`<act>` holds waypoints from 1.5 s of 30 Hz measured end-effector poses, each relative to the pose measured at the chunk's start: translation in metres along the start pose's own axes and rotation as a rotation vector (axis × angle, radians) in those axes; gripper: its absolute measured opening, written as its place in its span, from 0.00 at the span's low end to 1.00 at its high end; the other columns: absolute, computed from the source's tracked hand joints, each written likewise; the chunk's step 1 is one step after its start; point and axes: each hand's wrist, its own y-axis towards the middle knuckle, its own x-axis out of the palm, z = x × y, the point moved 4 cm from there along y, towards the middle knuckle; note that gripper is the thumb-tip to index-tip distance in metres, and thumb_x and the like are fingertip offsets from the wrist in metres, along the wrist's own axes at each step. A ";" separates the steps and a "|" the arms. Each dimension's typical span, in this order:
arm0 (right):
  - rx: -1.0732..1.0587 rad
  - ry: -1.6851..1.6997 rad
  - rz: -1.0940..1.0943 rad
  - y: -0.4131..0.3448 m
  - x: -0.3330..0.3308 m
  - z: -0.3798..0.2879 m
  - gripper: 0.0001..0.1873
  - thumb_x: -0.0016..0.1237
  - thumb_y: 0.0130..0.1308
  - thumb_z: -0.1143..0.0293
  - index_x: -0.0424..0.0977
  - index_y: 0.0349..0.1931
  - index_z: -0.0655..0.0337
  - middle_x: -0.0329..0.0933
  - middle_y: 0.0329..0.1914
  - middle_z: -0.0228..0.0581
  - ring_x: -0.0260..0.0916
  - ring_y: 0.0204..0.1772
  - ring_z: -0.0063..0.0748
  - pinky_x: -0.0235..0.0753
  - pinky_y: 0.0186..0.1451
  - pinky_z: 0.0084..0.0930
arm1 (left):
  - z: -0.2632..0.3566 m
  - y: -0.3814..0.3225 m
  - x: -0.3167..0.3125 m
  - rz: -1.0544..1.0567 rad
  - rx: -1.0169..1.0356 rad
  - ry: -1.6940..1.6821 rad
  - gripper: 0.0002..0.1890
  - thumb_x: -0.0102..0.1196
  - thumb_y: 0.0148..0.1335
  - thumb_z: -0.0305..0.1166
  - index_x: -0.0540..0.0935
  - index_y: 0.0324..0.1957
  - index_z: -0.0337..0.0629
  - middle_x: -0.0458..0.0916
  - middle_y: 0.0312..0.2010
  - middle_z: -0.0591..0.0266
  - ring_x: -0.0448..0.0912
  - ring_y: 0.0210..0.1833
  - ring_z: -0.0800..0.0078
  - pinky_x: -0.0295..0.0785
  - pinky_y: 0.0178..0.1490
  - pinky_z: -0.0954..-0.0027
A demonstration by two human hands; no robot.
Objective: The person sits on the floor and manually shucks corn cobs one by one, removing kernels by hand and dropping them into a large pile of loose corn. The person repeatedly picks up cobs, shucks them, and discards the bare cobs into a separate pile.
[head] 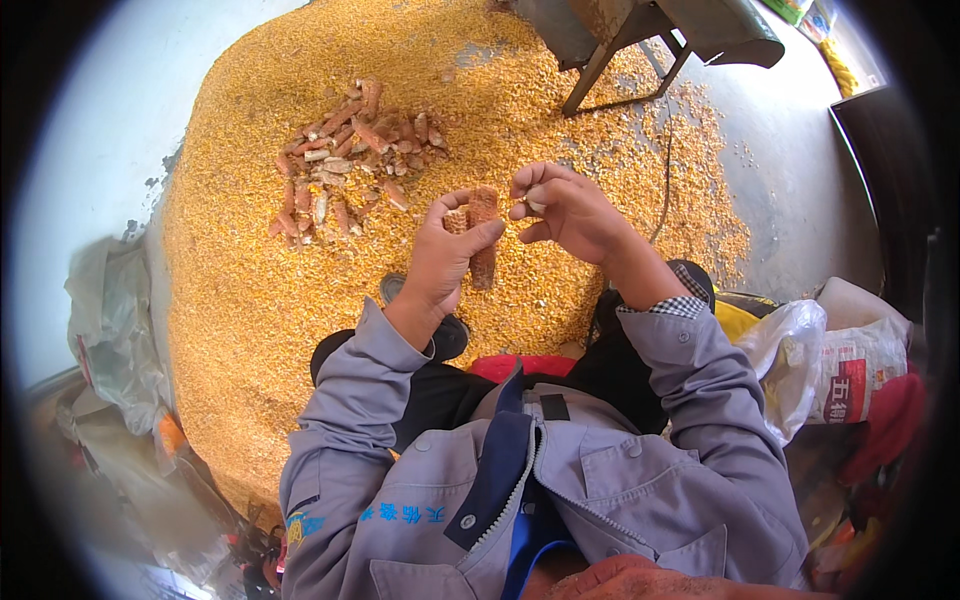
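My left hand (448, 251) grips a bare reddish corn cob (484, 232), which stands upright between thumb and fingers. Behind the thumb, a second patch of cob (454, 220) shows in the same grip; whether it is a separate piece is hard to tell. Just to the right, my right hand (574, 210) has its fingers curled around a small pale piece (535, 201), too small to name. The two hands are apart, both above a wide layer of loose yellow corn kernels (360, 277).
A pile of stripped cobs (352, 142) lies on the kernels ahead to the left. A metal machine on legs (622, 45) stands at the back right, with a dark cable (667, 157) below. Plastic bags (120, 322) line the left; a printed sack (859, 367) sits right.
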 end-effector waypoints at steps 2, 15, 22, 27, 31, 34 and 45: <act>0.019 -0.124 0.041 0.003 -0.001 0.003 0.20 0.57 0.71 0.65 0.72 0.59 0.63 0.73 0.35 0.30 0.75 0.39 0.21 0.78 0.38 0.24 | -0.003 -0.001 0.001 -0.021 0.004 0.016 0.29 0.70 0.62 0.24 0.71 0.62 0.35 0.82 0.46 0.61 0.82 0.45 0.77 0.79 0.47 0.74; -0.111 -0.273 0.100 0.007 -0.008 0.011 0.15 0.44 0.79 0.61 0.74 0.52 0.63 0.70 0.27 0.30 0.68 0.25 0.19 0.68 0.27 0.19 | -0.010 -0.008 0.008 -0.153 -0.331 -0.087 0.21 0.46 0.78 0.49 0.76 0.61 0.46 0.84 0.46 0.63 0.84 0.40 0.74 0.80 0.30 0.72; -0.129 -0.382 0.213 0.004 -0.006 0.008 0.17 0.45 0.78 0.60 0.73 0.55 0.63 0.73 0.27 0.31 0.67 0.21 0.20 0.67 0.22 0.21 | -0.007 -0.001 0.007 -0.245 -0.159 -0.014 0.21 0.64 0.69 0.36 0.75 0.60 0.43 0.82 0.44 0.62 0.82 0.39 0.77 0.79 0.37 0.76; -0.026 -0.369 0.174 0.006 -0.009 0.011 0.19 0.48 0.77 0.58 0.74 0.56 0.64 0.73 0.26 0.32 0.64 0.18 0.19 0.64 0.19 0.20 | 0.008 -0.009 0.007 -0.070 0.378 0.583 0.27 0.73 0.61 0.32 0.75 0.60 0.40 0.79 0.46 0.63 0.77 0.42 0.79 0.76 0.47 0.76; 0.034 -0.354 0.119 0.002 -0.014 0.004 0.18 0.50 0.77 0.59 0.75 0.54 0.65 0.73 0.26 0.32 0.63 0.16 0.20 0.63 0.17 0.21 | 0.021 -0.018 0.012 -0.067 0.651 0.812 0.27 0.71 0.62 0.33 0.75 0.59 0.40 0.79 0.44 0.66 0.78 0.42 0.79 0.74 0.41 0.76; -0.022 -0.325 0.196 0.003 -0.017 0.002 0.15 0.51 0.76 0.59 0.76 0.48 0.64 0.74 0.26 0.33 0.62 0.16 0.20 0.63 0.17 0.21 | 0.013 -0.005 0.006 -0.054 0.316 0.357 0.19 0.63 0.70 0.37 0.75 0.58 0.43 0.79 0.45 0.67 0.79 0.43 0.79 0.74 0.36 0.77; -0.195 -0.109 0.280 0.005 -0.022 -0.004 0.15 0.56 0.74 0.60 0.75 0.46 0.63 0.81 0.33 0.36 0.63 0.18 0.16 0.62 0.19 0.17 | -0.007 -0.002 0.002 -0.156 -0.271 -0.077 0.14 0.59 0.73 0.35 0.76 0.56 0.44 0.83 0.41 0.65 0.85 0.39 0.74 0.79 0.30 0.76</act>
